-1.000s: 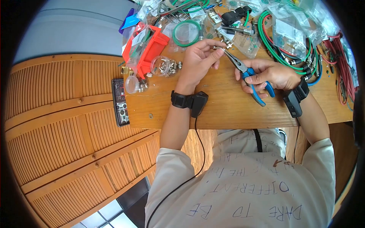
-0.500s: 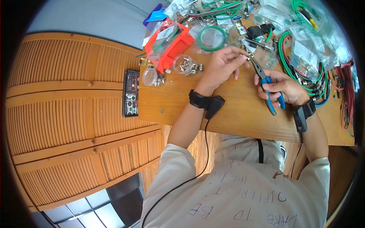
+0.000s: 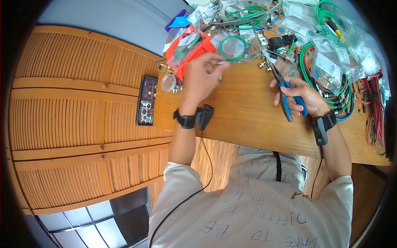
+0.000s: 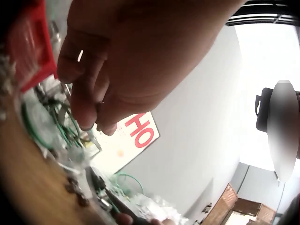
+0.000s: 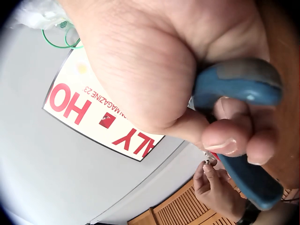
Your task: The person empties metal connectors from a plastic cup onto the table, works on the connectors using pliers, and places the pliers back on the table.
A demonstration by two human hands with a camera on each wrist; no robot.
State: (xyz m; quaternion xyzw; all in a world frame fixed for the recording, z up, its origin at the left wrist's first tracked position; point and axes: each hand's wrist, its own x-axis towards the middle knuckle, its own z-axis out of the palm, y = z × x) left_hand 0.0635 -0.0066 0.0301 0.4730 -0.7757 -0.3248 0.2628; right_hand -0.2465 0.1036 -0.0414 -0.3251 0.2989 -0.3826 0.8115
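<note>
Right hand (image 3: 298,97): half curled round the pliers (image 3: 279,78), thumb laid across a handle; the grip looks meant to steady the tool.
Pliers: 1, above the table (image 3: 240,109), with 2 blue handles standing apart; the nose aims away from the body, probably to keep the tips in sight.
Left hand (image 3: 200,78): almost closed at the fingertips, thumb and finger pinching a small metal piece (image 5: 207,162); blurred in the head view.
Small metal piece: 1, likely held by the tips because it is too little for a full grip; exact shape unclear.
Clear round container (image 3: 168,82): 1, near the table's left edge.
Red bin (image 3: 200,49): 1, partly behind the left hand, bags inside, perhaps to corral loose parts.
Metal connectors (image 3: 262,65): several, just past the pliers' nose; too small to count surely.
Green coil (image 3: 221,50): 1, right of the bin, presumably wound against tangling.
Clear bags (image 3: 297,20): many, heaped and overlapping farther off; uncountable.
</note>
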